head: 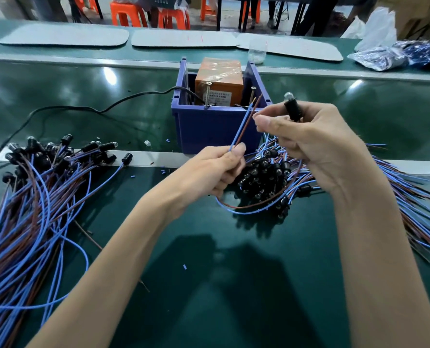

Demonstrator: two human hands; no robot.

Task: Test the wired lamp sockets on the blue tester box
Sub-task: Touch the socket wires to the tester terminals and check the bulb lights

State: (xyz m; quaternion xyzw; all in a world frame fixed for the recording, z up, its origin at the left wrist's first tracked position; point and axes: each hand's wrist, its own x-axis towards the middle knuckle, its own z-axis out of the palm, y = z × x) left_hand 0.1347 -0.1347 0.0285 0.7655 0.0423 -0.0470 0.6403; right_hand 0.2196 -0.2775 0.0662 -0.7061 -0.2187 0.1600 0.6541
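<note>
The blue tester box (214,129) stands on the green bench, with an orange unit (219,79) inside and two upright screws (207,94) at its front rim. My left hand (216,167) pinches the blue and brown wire pair (245,123), whose bare tips point up near the right screw. My right hand (309,144) grips the black lamp socket (293,109) of that pair, its clear bulb on top. Just under my hands lies a heap of wired sockets (266,177).
A second pile of wired sockets (40,177) spreads over the left of the bench. A black power cable (83,109) runs left from the box. Grey mats (63,35), a clear cup (257,52) and plastic bags (384,54) lie beyond; orange stools stand behind.
</note>
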